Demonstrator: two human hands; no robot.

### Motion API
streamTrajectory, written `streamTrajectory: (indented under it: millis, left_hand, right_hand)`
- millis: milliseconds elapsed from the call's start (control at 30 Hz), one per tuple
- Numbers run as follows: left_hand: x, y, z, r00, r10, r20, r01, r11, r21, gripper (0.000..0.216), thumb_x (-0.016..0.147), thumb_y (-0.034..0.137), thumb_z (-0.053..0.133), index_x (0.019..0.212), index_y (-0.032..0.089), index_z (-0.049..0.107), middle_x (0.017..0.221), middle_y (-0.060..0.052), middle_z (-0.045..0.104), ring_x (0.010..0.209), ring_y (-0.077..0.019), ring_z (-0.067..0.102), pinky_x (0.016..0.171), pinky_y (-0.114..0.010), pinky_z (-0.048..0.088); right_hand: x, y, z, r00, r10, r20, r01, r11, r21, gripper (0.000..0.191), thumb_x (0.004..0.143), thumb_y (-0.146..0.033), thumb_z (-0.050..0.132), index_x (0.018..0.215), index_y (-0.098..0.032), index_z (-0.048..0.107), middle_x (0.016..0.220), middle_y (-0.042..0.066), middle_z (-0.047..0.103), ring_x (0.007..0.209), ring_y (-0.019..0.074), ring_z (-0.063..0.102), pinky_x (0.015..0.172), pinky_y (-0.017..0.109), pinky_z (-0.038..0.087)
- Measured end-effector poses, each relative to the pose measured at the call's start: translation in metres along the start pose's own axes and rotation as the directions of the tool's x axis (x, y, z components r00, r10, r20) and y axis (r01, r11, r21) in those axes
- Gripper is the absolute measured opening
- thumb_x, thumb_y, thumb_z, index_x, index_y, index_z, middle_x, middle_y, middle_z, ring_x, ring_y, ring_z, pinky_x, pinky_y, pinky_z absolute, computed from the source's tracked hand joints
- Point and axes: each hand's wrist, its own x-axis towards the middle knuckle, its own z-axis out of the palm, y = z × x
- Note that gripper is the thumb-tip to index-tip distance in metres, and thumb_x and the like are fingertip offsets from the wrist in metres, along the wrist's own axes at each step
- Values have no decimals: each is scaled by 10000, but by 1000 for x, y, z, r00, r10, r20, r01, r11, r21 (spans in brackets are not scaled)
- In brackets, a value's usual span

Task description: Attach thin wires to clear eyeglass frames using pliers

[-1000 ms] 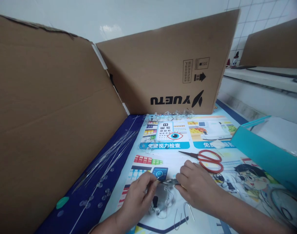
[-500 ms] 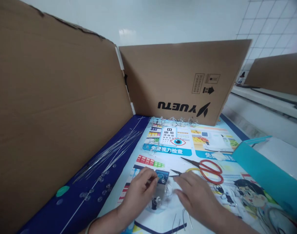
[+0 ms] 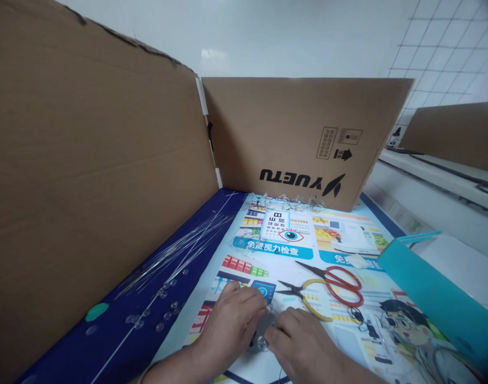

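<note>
My left hand [image 3: 236, 324] is closed, its thumb and fingers pinched together on a small piece of clear beads [image 3: 262, 343]. My right hand [image 3: 302, 341] is closed as well, its fingertips at the right side of the same clear piece. A thin wire end [image 3: 282, 373] shows below the right fingers; its path between my fingers is hidden. Just beyond the right hand lie pliers with yellow handles [image 3: 316, 308]. Scissors with red handles [image 3: 343, 285] lie behind them, blades pointing left.
Long thin wires [image 3: 175, 256] and loose clear beads [image 3: 159, 326] lie on the blue strip at left, near a green disc [image 3: 96, 312]. Cardboard walls [image 3: 303, 128] stand at the left and back. Clear beaded pieces [image 3: 292, 201] line the back wall. A teal box [image 3: 431, 288] stands right.
My right hand has moved left and toward me, closing at the clear piece, and no longer covers the pliers. Both hands are nearer each other. The view has shifted slightly.
</note>
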Motion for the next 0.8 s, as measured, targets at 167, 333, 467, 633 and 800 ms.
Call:
streamTrajectory:
  millis: [167, 333, 467, 633, 800]
  left_hand:
    - [1, -1, 3, 999, 36, -17, -36, 999, 18, 196, 836, 93, 440, 768, 196, 592, 789, -17, 583, 732, -175, 516, 684, -317, 319]
    - [1, -5, 8, 1000, 6, -22, -6, 1000, -4, 198, 860, 127, 413, 788, 187, 587, 811, -32, 572, 741, -169, 507, 639, -263, 360]
    - [1, -6, 5, 997, 69, -38, -67, 996, 51, 235, 859, 96, 377, 768, 184, 575, 737, -24, 578, 701, -167, 508, 648, -285, 337]
    - [2, -5, 4, 990, 127, -68, -123, 991, 53, 206, 840, 91, 430, 762, 194, 590, 804, -28, 592, 742, -177, 503, 677, -316, 308]
    - [4, -9, 7, 994, 44, -99, -55, 991, -119, 181, 827, 77, 456, 740, 184, 572, 863, -43, 555, 823, -190, 475, 700, -305, 345]
  right_hand:
    - [-1, -1, 8, 1000, 25, 17, -25, 1000, -18, 66, 811, -231, 478, 843, -224, 536, 774, 3, 532, 683, 148, 452, 600, 270, 286]
    - [-2, 1, 15, 999, 29, 17, -29, 1000, 6, 78, 808, -237, 460, 847, -235, 528, 787, 3, 525, 686, 157, 439, 591, 285, 275]
    - [-2, 1, 13, 998, 52, 27, -53, 998, 40, 92, 813, -224, 446, 854, -240, 526, 805, 3, 524, 695, 159, 438, 604, 292, 280]
    - [0, -1, 10, 998, 58, 29, -60, 996, 65, 94, 804, -214, 447, 839, -230, 534, 800, 13, 528, 698, 164, 444, 610, 294, 293]
    - [-1, -1, 8, 998, 60, 21, -61, 995, 73, 97, 792, -200, 461, 846, -229, 536, 802, 18, 534, 696, 167, 454, 603, 292, 307]
